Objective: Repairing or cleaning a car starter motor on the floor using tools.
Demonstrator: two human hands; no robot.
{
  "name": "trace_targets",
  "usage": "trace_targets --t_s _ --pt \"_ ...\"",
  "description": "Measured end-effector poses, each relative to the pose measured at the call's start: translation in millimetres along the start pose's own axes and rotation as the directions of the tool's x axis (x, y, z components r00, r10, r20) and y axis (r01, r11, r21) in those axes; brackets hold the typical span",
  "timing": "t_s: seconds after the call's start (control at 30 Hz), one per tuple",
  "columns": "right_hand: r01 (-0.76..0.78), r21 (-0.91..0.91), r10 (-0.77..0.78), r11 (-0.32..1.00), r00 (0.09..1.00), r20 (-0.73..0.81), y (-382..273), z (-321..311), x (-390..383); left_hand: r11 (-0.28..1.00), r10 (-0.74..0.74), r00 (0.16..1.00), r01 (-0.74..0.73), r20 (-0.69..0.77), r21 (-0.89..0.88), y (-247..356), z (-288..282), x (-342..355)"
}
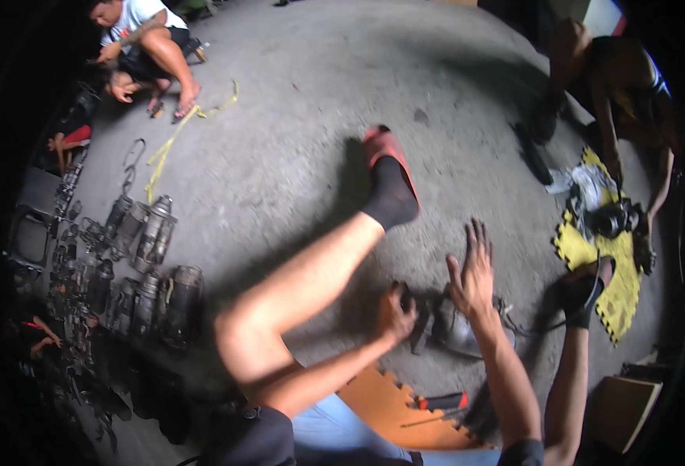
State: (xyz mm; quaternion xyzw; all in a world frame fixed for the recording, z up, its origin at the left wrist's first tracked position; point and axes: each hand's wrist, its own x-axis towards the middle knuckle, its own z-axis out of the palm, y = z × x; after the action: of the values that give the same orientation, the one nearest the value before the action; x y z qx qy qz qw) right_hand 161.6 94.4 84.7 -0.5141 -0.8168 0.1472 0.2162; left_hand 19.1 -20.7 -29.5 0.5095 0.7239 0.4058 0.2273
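Observation:
My left hand [396, 320] is closed around a small dark part [403, 295], blurred, whose kind I cannot make out. To its right, my right hand [474, 281] is raised with its fingers stretched out and nothing in it. Below and behind the right hand, a rounded grey metal housing [456, 335] rests on the concrete floor, partly hidden by the right wrist. A dark cable [540, 332] runs off to its right. Between my legs, a screwdriver with a red and black handle [442, 401] lies on an orange foam mat [385, 404].
Many greasy cylindrical motor parts [154, 233] crowd the floor at left. A yellow strap [162, 155] trails behind them. One person [144, 43] squats at far left; another [622, 101] handles a dark part [613, 220] over a yellow mat [620, 299]. A cardboard box [626, 408] stands at lower right.

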Motion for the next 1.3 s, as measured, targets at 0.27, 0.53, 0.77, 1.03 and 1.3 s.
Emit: trace_targets --t_s 0.27,0.53,0.77,1.03,1.3 --pt "-0.105 -0.076 0.123 0.992 0.946 0.3 29 11 -6 0.999 0.013 0.997 -0.01 0.08 -0.04 10 -13 5" --pt "-0.607 0.093 0.539 0.789 0.757 0.369 136 -32 -102 0.941 -0.337 0.767 0.283 0.547 0.184 27 -39 22" --pt "-0.639 0.334 0.558 0.692 0.768 0.313 115 -37 -76 0.689 -0.641 0.49 0.707 0.591 0.161 26 -59 46" --pt "-0.817 -0.011 0.77 0.577 0.54 0.339 118 -30 -64 0.662 -0.601 0.439 0.742 0.668 0.107 34 -54 39" --pt "-0.788 0.031 0.748 0.615 0.596 0.292 101 -27 -75 0.719 -0.537 0.508 0.693 0.673 0.05 26 -63 26"
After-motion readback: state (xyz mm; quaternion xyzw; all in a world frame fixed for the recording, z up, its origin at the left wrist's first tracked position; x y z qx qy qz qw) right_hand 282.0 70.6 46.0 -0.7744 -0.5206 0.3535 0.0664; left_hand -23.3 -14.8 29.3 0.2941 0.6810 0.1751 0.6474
